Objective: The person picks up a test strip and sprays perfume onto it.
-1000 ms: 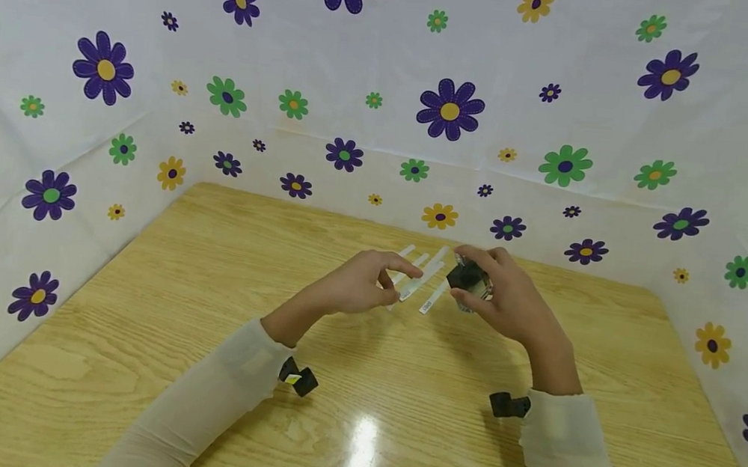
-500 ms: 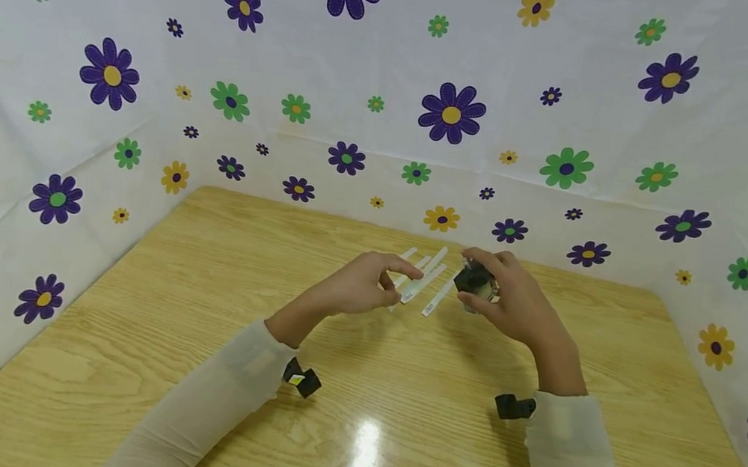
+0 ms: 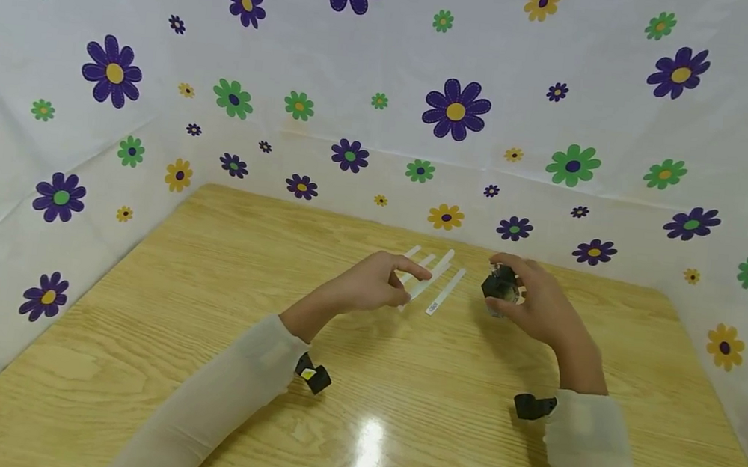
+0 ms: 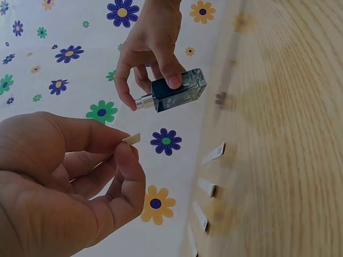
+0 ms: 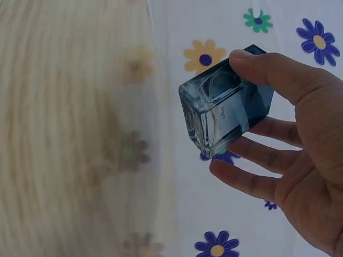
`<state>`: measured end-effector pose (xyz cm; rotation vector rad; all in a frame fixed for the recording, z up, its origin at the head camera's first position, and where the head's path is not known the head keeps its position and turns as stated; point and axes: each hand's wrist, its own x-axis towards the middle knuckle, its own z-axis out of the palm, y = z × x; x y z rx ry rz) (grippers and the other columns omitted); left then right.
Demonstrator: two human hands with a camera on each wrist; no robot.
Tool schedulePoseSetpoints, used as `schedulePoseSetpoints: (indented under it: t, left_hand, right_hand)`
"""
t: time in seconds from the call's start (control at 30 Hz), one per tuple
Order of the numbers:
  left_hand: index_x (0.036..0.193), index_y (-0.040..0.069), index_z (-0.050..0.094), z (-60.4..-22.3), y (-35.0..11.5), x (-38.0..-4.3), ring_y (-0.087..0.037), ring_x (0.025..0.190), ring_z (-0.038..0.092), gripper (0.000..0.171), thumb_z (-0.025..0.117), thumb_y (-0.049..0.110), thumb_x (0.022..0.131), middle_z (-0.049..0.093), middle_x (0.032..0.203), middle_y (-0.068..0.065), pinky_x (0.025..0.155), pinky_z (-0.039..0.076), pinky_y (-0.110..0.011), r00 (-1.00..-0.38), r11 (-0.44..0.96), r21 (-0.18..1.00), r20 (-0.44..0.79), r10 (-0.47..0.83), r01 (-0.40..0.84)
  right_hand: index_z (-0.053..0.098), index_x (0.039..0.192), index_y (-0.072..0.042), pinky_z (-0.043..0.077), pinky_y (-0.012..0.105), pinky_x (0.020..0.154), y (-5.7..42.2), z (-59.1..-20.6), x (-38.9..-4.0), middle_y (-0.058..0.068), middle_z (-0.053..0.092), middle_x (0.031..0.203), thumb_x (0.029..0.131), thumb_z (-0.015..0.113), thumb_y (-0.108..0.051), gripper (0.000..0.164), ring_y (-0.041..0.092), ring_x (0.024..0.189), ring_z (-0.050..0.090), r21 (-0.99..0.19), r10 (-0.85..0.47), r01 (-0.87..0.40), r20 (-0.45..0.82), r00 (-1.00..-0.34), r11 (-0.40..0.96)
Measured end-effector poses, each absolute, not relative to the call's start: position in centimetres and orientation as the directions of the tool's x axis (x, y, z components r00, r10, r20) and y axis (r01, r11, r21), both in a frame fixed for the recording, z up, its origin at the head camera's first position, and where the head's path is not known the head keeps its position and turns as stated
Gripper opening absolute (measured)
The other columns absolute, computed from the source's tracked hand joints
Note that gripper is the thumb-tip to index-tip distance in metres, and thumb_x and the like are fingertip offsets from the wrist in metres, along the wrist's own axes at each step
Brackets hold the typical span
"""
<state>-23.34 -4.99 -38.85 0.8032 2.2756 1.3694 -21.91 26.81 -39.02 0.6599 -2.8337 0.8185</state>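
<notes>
Between the thumb and index finger of my left hand (image 3: 372, 282) is pinched a thin white paper strip (image 4: 132, 139). My right hand (image 3: 539, 302) holds a glass perfume bottle (image 5: 225, 107) above the table, thumb on one side and fingers on the other. The bottle is dark toward its spray end and clear at its base. In the left wrist view it lies tilted sideways, and an index fingertip is at the silver sprayer (image 4: 144, 101). Several more paper strips (image 3: 446, 293) lie side by side on the table, some partly hidden behind my left hand; small print marks their near ends.
The wooden table (image 3: 368, 368) reaches back to a white cloth wall (image 3: 384, 129) with purple, green and yellow flowers. Similar cloth stands on both sides. Small black wrist cameras (image 3: 314, 375) sit at the sleeves.
My right hand has moved to the right with the perfume bottle, farther from the paper strips. The left hand stays almost where it was, and the head view has shifted slightly.
</notes>
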Motion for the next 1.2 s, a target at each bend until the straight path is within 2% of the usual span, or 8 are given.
schedulePoseSetpoints:
  t: [0.1,0.17,0.4,0.67,0.87,1.07,1.2]
  left_hand:
    - [0.143,0.011,0.061,-39.2,-4.4,-23.8,-0.013,0.055,0.038,0.047,0.063,0.000,0.098,0.055,0.148,-0.004,0.052,0.035,-0.026,-0.775,0.371,0.890,-0.033,0.632,0.264]
    - [0.143,0.010,0.061,-39.4,-4.1,-24.2,-0.012,0.053,0.033,0.047,0.062,-0.001,0.098,0.056,0.147,-0.004,0.052,0.034,-0.026,-0.782,0.372,0.896,-0.046,0.622,0.243]
    - [0.141,0.009,0.063,-40.5,-2.3,-25.2,-0.011,0.051,0.028,0.048,0.060,-0.004,0.095,0.060,0.142,-0.005,0.054,0.032,-0.026,-0.795,0.399,0.894,-0.086,0.601,0.205]
    - [0.135,0.012,0.068,-41.5,0.3,-26.3,-0.012,0.051,0.029,0.048,0.061,-0.005,0.091,0.063,0.137,-0.001,0.053,0.036,-0.025,-0.821,0.437,0.887,-0.137,0.554,0.147]
    - [0.134,0.010,0.069,-41.8,2.6,-26.9,-0.012,0.049,0.024,0.052,0.057,-0.012,0.087,0.059,0.143,-0.006,0.051,0.034,-0.026,-0.814,0.461,0.880,-0.180,0.552,0.117]
    - [0.132,0.010,0.070,-42.0,4.5,-27.5,-0.011,0.047,0.037,0.049,0.058,-0.012,0.090,0.056,0.147,-0.010,0.052,0.041,-0.027,-0.804,0.506,0.854,-0.216,0.554,0.119]
    - [0.130,0.009,0.071,-41.9,5.5,-27.7,-0.010,0.048,0.038,0.046,0.059,-0.011,0.091,0.062,0.140,-0.011,0.051,0.041,-0.025,-0.808,0.533,0.837,-0.223,0.545,0.129]
  right_hand:
    - [0.048,0.146,-0.014,0.049,0.064,0.096,27.8,-39.5,-22.3,0.021,0.053,0.145,0.090,0.080,-0.014,0.065,0.048,0.120,0.057,-0.518,-0.359,-0.403,0.187,-0.914,0.755]
    - [0.048,0.147,-0.015,0.049,0.065,0.096,28.5,-39.8,-22.6,0.021,0.051,0.148,0.091,0.079,-0.012,0.064,0.051,0.122,0.056,-0.552,-0.342,-0.370,0.158,-0.926,0.748]
    - [0.045,0.147,-0.014,0.051,0.060,0.095,31.0,-40.4,-23.0,0.027,0.047,0.149,0.091,0.077,-0.004,0.065,0.054,0.129,0.052,-0.653,-0.311,-0.308,0.114,-0.943,0.692]
    - [0.047,0.145,-0.006,0.049,0.065,0.094,33.2,-40.0,-22.9,0.032,0.048,0.145,0.091,0.078,-0.007,0.063,0.059,0.126,0.051,-0.654,-0.283,-0.292,0.124,-0.951,0.698]
    - [0.048,0.142,-0.002,0.050,0.066,0.092,34.8,-40.3,-23.0,0.032,0.050,0.142,0.090,0.079,-0.006,0.061,0.059,0.125,0.052,-0.648,-0.258,-0.288,0.144,-0.955,0.705]
    - [0.049,0.142,-0.001,0.051,0.062,0.091,35.9,-40.6,-22.9,0.032,0.048,0.144,0.090,0.080,-0.009,0.062,0.056,0.125,0.053,-0.659,-0.177,-0.231,0.148,-0.973,0.716]
    - [0.050,0.140,0.000,0.049,0.060,0.094,36.4,-40.8,-22.9,0.029,0.049,0.145,0.089,0.082,-0.010,0.061,0.053,0.127,0.054,-0.664,-0.124,-0.199,0.160,-0.979,0.721]
